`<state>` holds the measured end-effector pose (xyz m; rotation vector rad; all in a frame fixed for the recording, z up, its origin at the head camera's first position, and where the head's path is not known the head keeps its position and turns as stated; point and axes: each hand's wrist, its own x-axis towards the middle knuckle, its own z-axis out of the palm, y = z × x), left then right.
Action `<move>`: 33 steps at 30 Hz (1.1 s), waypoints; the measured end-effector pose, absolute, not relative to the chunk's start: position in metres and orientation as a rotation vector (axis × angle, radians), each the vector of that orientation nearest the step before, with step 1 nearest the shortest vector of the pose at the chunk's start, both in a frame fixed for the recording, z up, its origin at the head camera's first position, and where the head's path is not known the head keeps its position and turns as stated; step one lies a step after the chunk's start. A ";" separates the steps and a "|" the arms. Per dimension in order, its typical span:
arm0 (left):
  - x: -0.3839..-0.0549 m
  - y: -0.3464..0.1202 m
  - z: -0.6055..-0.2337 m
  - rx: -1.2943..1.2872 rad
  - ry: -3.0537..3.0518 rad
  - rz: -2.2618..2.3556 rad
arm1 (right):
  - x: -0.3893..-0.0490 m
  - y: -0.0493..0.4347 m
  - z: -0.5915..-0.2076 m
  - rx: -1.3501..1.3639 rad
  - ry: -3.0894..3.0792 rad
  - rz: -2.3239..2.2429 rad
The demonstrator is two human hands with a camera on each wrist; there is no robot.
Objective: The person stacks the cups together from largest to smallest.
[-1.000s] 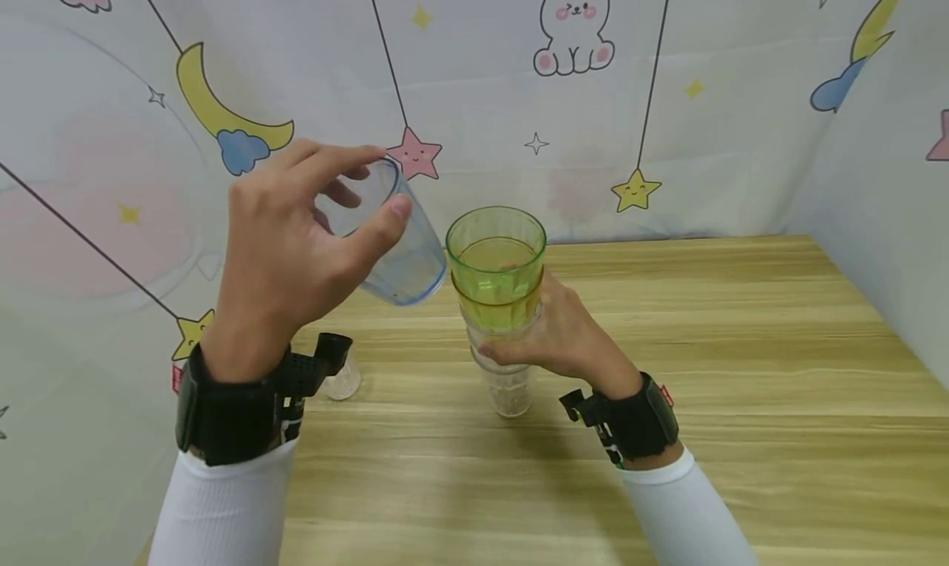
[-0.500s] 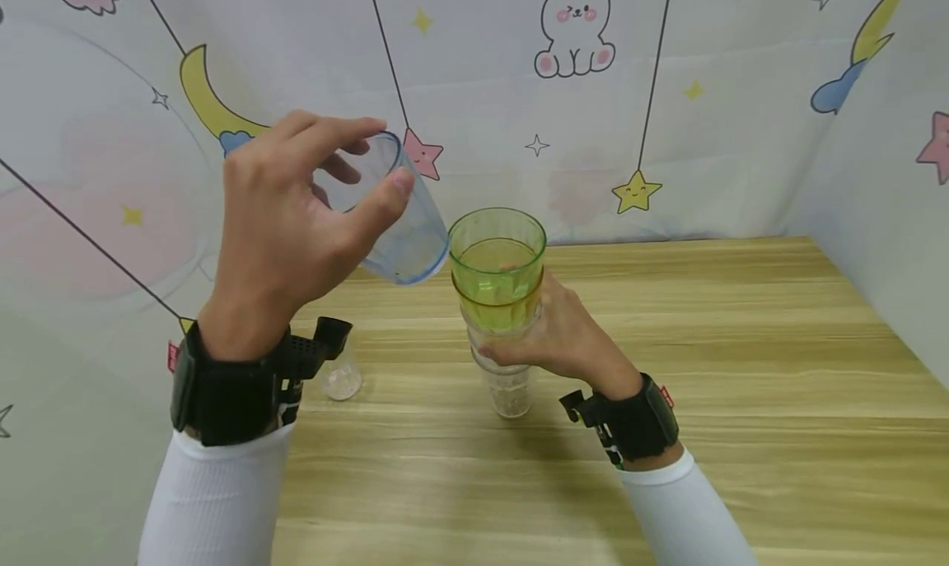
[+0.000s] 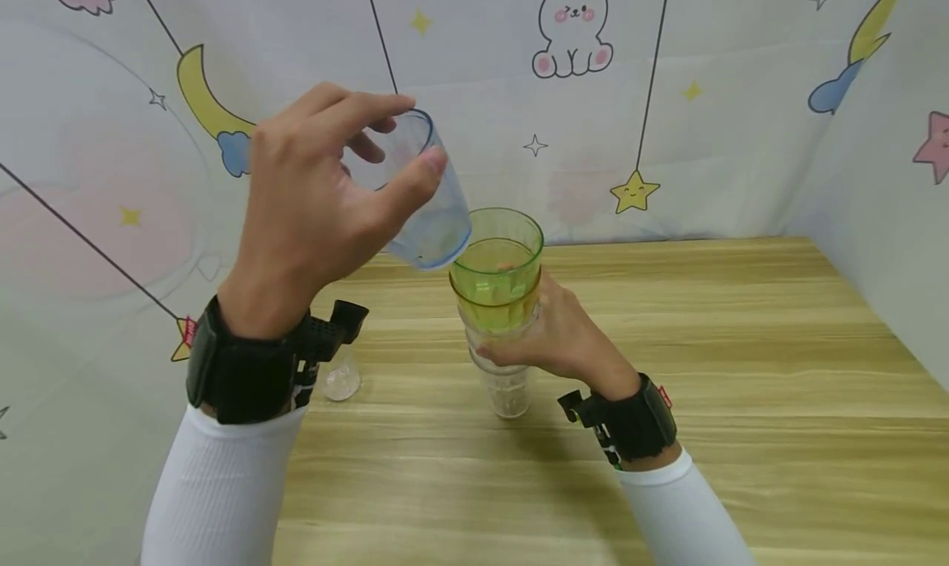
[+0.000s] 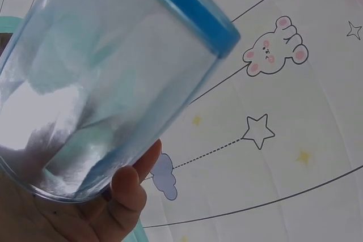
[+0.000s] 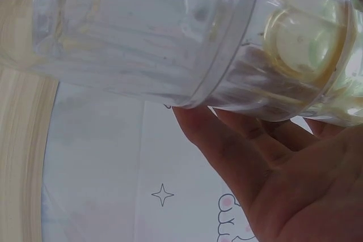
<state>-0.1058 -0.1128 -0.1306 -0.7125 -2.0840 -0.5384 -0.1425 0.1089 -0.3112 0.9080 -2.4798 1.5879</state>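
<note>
My left hand grips a clear blue cup by its rim, thumb on the near side and fingers on the far side. The cup is tilted, its base overlapping the left edge of a green cup in the head view. That green cup tops a stack, nested in a yellow cup above clear cups. My right hand holds the stack upright around its middle. In the right wrist view, fingers curl along the side of the clear cups. The blue cup fills much of the left wrist view.
A small clear cup stands on the wooden table to the left, partly behind the left wrist camera. A patterned cloth wall rises at the back and along both sides.
My left hand has risen and moved right with the blue cup, bringing its base from beside the green cup's rim to overlap it in view. The right hand keeps its place on the stack.
</note>
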 end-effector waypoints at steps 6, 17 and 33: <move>-0.109 -0.105 -0.128 -0.727 -2.126 -0.527 | -0.141 0.109 -0.310 0.898 -2.497 1.621; -0.116 -0.089 -0.126 -0.775 -2.136 -0.537 | -0.142 0.109 -0.310 0.933 -2.481 1.586; -0.124 -0.064 -0.155 -0.901 -2.466 -0.471 | -0.144 0.110 -0.311 1.005 -2.427 1.654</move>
